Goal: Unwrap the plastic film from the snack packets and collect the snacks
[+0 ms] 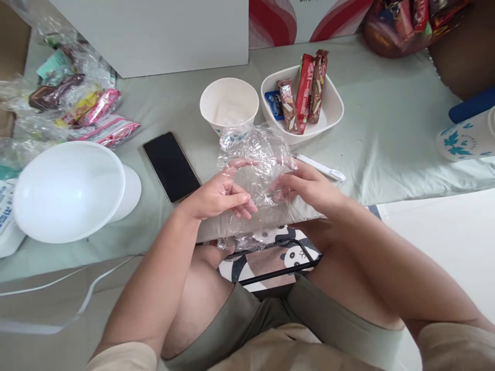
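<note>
A crumpled clear plastic bag (257, 147) lies at the near edge of the cloth-covered table, between my two hands, with some of its film hanging below the edge. My left hand (222, 196) is at the bag's left side, its thumb and index finger spread apart and its fingertips against the film. On the other side, my right hand (305, 183) has its bent fingers closed on the bag's right edge; part of the fingertips is hidden by shiny film. Just behind the bag stands a white paper bowl (228, 103). A white utility knife (320, 167) lies beyond my right hand.
A white dish (332, 111) holds several wrapped snack bars. Left of the bag lies a phone (170, 166), with a large white bucket (69, 190) farther left. Wrapped snacks (102, 108) pile at the far left. A paper cup (466, 136) lies at right.
</note>
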Demonstrator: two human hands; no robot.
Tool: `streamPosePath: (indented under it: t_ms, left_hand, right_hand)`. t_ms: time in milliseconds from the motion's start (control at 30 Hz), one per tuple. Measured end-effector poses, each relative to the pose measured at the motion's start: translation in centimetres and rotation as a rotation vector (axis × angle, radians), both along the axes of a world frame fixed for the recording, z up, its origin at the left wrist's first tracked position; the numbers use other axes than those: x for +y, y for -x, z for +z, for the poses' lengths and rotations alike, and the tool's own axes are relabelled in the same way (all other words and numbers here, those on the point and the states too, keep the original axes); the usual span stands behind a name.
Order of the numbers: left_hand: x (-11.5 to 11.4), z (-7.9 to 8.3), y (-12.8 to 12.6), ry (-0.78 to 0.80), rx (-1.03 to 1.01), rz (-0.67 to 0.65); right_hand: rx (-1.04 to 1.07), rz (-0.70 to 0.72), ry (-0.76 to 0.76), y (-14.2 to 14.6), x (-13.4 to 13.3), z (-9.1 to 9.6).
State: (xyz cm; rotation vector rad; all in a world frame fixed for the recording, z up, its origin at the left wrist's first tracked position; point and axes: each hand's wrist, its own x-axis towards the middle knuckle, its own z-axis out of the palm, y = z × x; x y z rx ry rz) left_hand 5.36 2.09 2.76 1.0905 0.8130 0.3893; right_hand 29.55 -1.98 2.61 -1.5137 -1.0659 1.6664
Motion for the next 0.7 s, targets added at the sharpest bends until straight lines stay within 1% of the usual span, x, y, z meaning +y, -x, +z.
streamPosePath:
  t_ms: [100, 167, 233, 333, 400, 467, 567, 633, 700]
  left_hand:
    - [0.1, -0.1, -0.2, -0.038, 0.061, -0.04]
    - [0.2, -0.3, -0.3, -0.047, 0.104, 0.003]
    - [0.4, -0.5, -0.5, -0.045, 0.127, 0.045]
    - [0.5, -0.9, -0.6, -0.056, 0.091, 0.098]
    - [0.6, -1.2, -0.7, -0.089, 0.057, 0.139]
    - [0.6, -1.4, -0.6, -0.134, 0.034, 0.187]
    - [0.6, -1.5, -0.3, -0.154, 0.013, 0.239]
    - [0.6, -1.2, -0.1, -0.132, -0.018, 0.257]
    - [0.7, -0.8, 0.1, -0.1, -0.104, 0.276]
  right_hand:
    - [-0.14, -0.025, -0.217, 0.0, -0.1, -0.9]
    - [-0.209, -0.08, -0.384, -0.1, -0.2, -1.5]
    - [-0.226, -0.103, -0.517, -0.2, -0.3, -1.8]
    - [-0.218, -0.086, -0.668, -0.5, -0.3, -1.8]
    - [-0.249, -0.074, -0.75, -0.6, -0.3, -1.6]
    - [-0.285, -0.083, -0.804, -0.6, -0.5, -1.3]
    - [-0.303, -0.091, -0.784, -0.6, -1.0, -0.6]
    - [-0.267, -0.095, -0.761, -0.6, -1.3, -0.2]
    - [-0.172, -0.117, -0.741, -0.7, -1.4, 0.0]
